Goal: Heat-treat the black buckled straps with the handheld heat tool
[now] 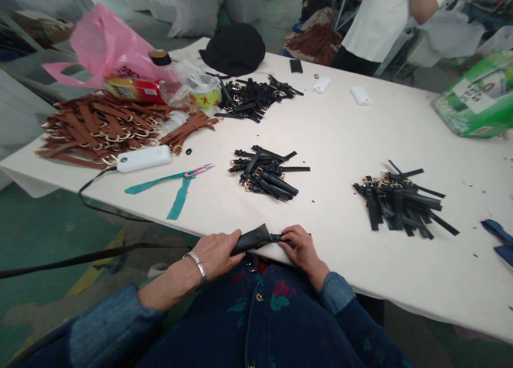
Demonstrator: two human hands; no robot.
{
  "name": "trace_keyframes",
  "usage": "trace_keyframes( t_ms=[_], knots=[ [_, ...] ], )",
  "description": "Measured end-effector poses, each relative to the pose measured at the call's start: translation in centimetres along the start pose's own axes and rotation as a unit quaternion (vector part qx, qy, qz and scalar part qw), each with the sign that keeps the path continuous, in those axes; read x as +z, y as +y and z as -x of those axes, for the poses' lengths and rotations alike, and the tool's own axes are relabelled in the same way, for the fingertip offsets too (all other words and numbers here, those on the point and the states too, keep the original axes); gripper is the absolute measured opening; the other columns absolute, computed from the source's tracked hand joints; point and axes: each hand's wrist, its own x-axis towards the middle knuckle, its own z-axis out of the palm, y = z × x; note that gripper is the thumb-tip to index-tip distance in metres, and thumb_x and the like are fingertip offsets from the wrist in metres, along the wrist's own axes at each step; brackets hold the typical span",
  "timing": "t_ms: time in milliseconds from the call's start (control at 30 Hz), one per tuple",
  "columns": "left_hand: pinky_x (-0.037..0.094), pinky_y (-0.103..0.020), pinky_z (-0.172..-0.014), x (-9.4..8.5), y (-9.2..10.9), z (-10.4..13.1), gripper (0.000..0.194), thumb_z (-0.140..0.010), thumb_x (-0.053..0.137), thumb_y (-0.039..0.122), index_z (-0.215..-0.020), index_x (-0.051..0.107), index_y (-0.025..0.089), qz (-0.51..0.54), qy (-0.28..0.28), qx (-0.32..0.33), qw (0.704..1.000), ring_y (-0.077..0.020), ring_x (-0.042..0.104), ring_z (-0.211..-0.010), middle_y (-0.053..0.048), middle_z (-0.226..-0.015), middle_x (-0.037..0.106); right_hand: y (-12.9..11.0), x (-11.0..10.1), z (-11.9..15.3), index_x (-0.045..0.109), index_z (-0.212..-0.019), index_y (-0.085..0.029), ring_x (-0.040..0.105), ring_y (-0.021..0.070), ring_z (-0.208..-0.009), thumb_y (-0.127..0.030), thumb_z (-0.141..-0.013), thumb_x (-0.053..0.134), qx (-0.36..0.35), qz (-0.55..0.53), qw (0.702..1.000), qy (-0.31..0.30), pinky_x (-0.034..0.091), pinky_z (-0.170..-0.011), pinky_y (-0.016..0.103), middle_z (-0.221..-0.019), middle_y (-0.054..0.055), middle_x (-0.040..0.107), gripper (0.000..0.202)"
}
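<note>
My left hand (218, 253), wearing a silver bangle, is wrapped round a wide black leather-like piece (253, 240) at the table's front edge. Its flared end points right, towards a short black strap (276, 237). The fingers of my right hand (300, 248) are closed on that strap, beside the wide piece; whether the two are joined I cannot tell. Just beyond my hands lies a pile of short black straps with gold buckles (264, 173). Another pile of black straps (401, 200) is further right. Left of the middle pile lie pink-handled thread snips (196, 171) with teal fabric strips (180, 197).
Brown buckled straps (100, 122), a pink bag (108, 47) and a white device with a cord (144, 158) occupy the left. Behind are more black straps (252, 95), a black cap (236, 47) and a person (377, 26). A green package (481, 98) stands right.
</note>
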Motion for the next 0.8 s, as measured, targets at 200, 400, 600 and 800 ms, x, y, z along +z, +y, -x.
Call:
trace_keyframes(
  t_ms=[200,400,600,800],
  knots=[
    [0.042,-0.033,-0.065,-0.4,2.0,-1.3,0.039,-0.075,0.036,0.050,-0.098,0.046,0.020,0.005,0.018,-0.002,1.000,-0.0241,0.060,-0.078,-0.010,-0.085,0.063,0.1,0.0,0.1,0.058,-0.076,-0.021,0.050,0.0179,-0.083,-0.021,-0.073,0.057,0.022,0.000,1.000,0.002,0.043,-0.073,0.033,-0.086,0.005,0.056,0.004],
    [0.041,-0.030,-0.062,-0.3,1.2,-2.2,0.043,-0.074,0.035,0.053,-0.098,0.048,0.020,0.027,0.008,-0.025,0.999,-0.0224,0.059,-0.076,-0.009,-0.085,0.063,-0.2,-0.2,-0.1,0.057,-0.074,-0.020,0.050,0.0175,-0.083,-0.019,-0.073,0.055,0.016,-0.002,1.000,-0.006,0.043,-0.073,0.032,-0.086,0.005,0.056,0.003],
    [0.039,-0.029,-0.059,-0.2,-1.0,-0.2,0.042,-0.074,0.033,0.055,-0.095,0.049,0.022,0.021,-0.002,-0.041,0.999,-0.0227,0.059,-0.074,-0.008,-0.082,0.063,-0.3,-0.1,-0.1,0.057,-0.080,-0.021,0.050,0.0172,-0.083,-0.020,-0.073,0.054,0.032,-0.003,0.999,-0.006,0.043,-0.074,0.031,-0.084,0.004,0.056,0.008],
    [0.040,-0.030,-0.062,0.2,-0.1,0.6,0.038,-0.074,0.037,0.051,-0.096,0.048,0.023,0.020,-0.007,-0.018,1.000,-0.0228,0.059,-0.074,-0.008,-0.081,0.064,0.2,0.0,0.0,0.057,-0.094,-0.021,0.050,0.0187,-0.088,-0.022,-0.073,0.057,0.032,0.002,0.999,0.011,0.044,-0.077,0.034,-0.092,0.006,0.056,0.022]
  ],
)
